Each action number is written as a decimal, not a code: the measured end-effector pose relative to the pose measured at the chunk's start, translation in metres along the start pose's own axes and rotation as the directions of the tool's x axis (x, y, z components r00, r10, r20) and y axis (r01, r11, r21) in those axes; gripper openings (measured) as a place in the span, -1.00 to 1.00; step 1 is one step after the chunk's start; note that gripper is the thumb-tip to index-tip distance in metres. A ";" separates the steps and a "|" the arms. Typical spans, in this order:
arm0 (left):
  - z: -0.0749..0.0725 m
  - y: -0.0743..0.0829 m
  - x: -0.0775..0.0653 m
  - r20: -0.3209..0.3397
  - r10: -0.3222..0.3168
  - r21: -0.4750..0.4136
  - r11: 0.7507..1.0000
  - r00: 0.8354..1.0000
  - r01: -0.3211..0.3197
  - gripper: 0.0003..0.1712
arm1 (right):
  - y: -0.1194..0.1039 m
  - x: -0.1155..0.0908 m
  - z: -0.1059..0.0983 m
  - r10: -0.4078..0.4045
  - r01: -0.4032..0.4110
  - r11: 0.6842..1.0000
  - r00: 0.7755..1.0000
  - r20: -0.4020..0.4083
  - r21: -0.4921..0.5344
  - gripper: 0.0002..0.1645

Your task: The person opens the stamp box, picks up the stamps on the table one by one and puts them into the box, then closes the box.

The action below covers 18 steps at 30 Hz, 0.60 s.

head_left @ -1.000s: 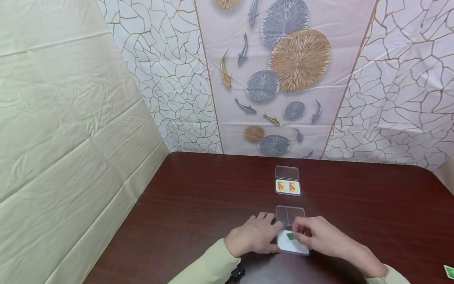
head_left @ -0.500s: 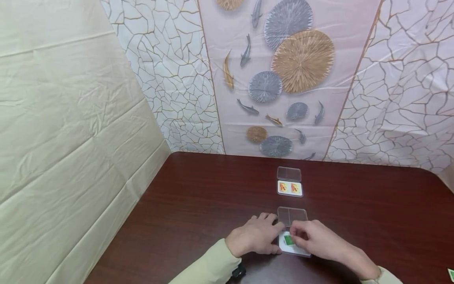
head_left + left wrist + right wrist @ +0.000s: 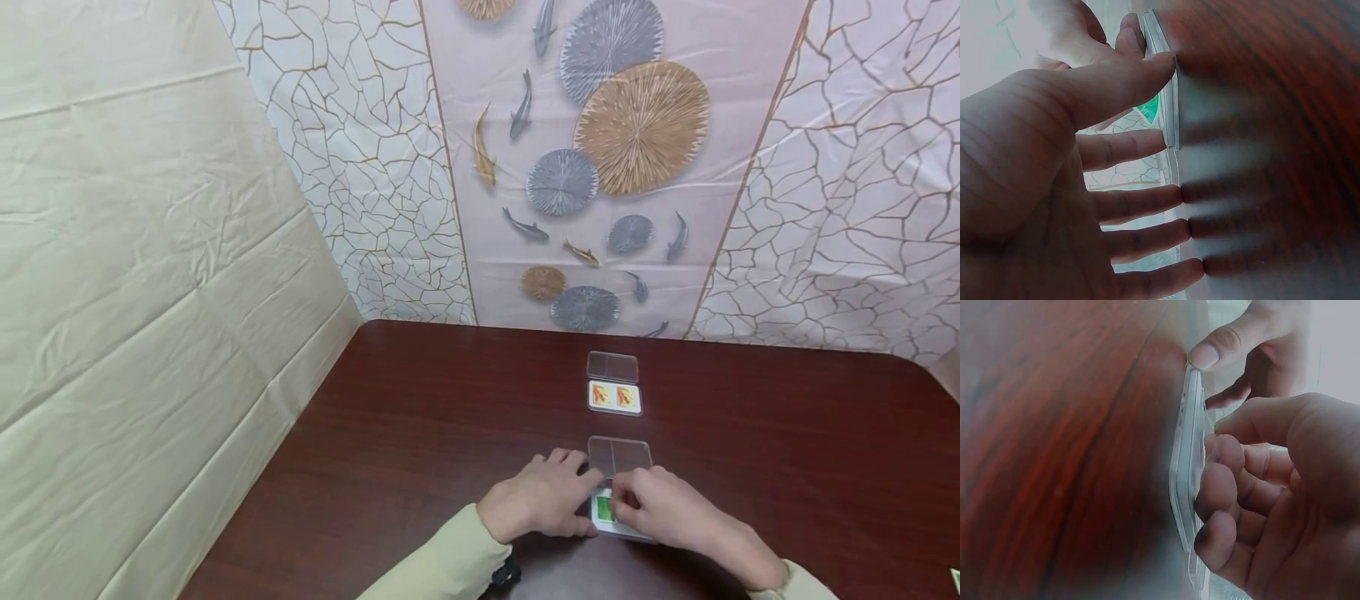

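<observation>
A shallow clear plastic case (image 3: 624, 532) with a white insert lies in front of me, its clear lid (image 3: 621, 457) folded back. My right hand (image 3: 667, 508) pinches a small green card (image 3: 604, 509) between thumb and index finger, right over the left half of the insert. In the right wrist view the card's thin edge shows between the fingertips, and the other fingers curl close to the case. My left hand (image 3: 542, 497) rests on the table with spread fingers. Its thumb (image 3: 1160, 62) and index finger touch the case's left side near the corners.
Farther back stands a second case (image 3: 615, 410), also with its lid (image 3: 612, 367) folded back, holding two orange-yellow picture cards (image 3: 602, 395). Another green card (image 3: 956, 582) lies at the far right edge of view. A patterned cloth (image 3: 375, 167) hangs behind the dark table (image 3: 420, 400).
My right hand has moved slightly left and turned the green card straighter, so it sits over the insert's left half. My left hand has stayed at the case's side.
</observation>
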State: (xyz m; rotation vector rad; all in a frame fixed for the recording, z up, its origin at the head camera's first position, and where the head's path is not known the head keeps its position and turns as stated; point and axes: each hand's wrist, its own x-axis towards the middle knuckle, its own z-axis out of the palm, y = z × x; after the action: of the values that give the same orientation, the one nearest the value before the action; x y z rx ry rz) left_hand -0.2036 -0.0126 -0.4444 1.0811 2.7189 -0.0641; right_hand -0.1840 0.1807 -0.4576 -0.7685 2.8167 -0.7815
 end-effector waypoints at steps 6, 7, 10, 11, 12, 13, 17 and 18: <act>-0.001 0.000 0.000 0.005 0.000 -0.006 1.000 1.000 0.000 -0.36 | -0.004 0.001 0.002 0.025 -0.026 0.999 0.999 -0.024 -0.043 -0.73; -0.001 0.001 -0.001 0.003 0.001 -0.005 1.000 1.000 -0.001 -0.36 | -0.005 0.000 0.003 0.031 -0.032 0.998 0.999 -0.025 -0.048 -0.73; -0.001 0.001 -0.001 0.002 0.001 -0.003 1.000 1.000 -0.001 -0.37 | -0.006 0.000 0.004 0.044 -0.046 0.996 0.998 -0.034 -0.075 -0.73; -0.001 0.001 -0.001 0.002 0.001 -0.002 1.000 1.000 -0.001 -0.37 | -0.007 0.000 0.005 0.049 -0.052 0.995 0.998 -0.038 -0.085 -0.73; -0.002 0.001 -0.001 0.003 0.002 -0.001 1.000 1.000 -0.002 -0.37 | -0.008 0.000 0.005 0.055 -0.058 0.994 0.998 -0.039 -0.094 -0.73; -0.002 0.001 -0.001 0.005 0.001 -0.002 1.000 1.000 -0.001 -0.37 | -0.009 0.000 0.005 0.061 -0.065 0.993 0.997 -0.038 -0.099 -0.73; -0.003 0.002 -0.001 0.014 -0.003 -0.009 1.000 1.000 0.003 -0.36 | -0.011 0.000 0.005 0.095 -0.098 0.988 0.995 -0.032 -0.116 -0.71; -0.003 0.002 -0.001 0.016 -0.004 -0.011 1.000 1.000 0.004 -0.36 | -0.012 0.000 0.005 0.101 -0.105 0.987 0.994 -0.033 -0.121 -0.71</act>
State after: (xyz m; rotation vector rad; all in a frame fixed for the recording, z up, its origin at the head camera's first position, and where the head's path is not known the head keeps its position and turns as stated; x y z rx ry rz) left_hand -0.2022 -0.0117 -0.4409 1.0676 2.7044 -0.0578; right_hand -0.1779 0.1697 -0.4555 -0.6264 2.9242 -0.6127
